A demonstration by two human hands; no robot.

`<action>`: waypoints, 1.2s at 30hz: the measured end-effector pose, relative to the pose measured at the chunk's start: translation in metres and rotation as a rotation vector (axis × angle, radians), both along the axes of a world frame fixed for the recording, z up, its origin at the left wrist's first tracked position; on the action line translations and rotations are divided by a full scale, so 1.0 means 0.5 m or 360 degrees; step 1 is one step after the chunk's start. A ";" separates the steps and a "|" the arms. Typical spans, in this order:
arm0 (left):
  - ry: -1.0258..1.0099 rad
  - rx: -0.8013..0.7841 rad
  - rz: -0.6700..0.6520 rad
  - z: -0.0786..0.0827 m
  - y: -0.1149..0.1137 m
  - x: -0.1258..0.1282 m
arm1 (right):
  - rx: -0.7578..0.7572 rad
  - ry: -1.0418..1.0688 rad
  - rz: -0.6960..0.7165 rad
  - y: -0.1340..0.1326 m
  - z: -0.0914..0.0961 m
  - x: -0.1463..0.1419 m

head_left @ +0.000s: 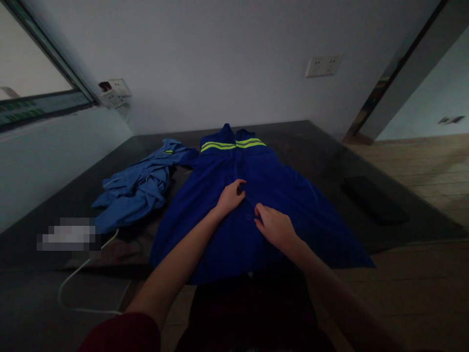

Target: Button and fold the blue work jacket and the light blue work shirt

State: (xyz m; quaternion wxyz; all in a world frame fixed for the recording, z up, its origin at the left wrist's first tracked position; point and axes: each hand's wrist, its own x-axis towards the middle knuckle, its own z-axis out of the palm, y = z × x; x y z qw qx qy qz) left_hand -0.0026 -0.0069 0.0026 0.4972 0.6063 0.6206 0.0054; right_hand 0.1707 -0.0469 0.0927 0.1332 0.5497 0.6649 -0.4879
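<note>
A dark blue work jacket (227, 234) with yellow-green and grey reflective stripes lies spread on the dark table, its collar toward the wall. Over the middle of its front is my left hand (231, 195), fingers curled, with a gap between thumb and forefinger. Slightly nearer to me and to the right, my right hand (276, 226) hovers at the front closure, thumb and forefinger apart. Nothing shows between the fingers of either hand. Whether the fingertips touch the cloth, I cannot tell. A small round mark, perhaps a button, shows on the cloth beside my right fingertips.
A crumpled lighter blue garment (137, 186) lies left of the jacket on the table (296, 142). A black flat object (373, 199) rests at the right. A white cable (73, 274) loops at the lower left. Wall sockets (324, 66) are behind the table.
</note>
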 end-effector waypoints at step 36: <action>0.0487 -0.0062 -0.0306 0.190 -0.118 0.047 | -0.0152 0.0563 -0.1057 -0.052 -0.039 0.011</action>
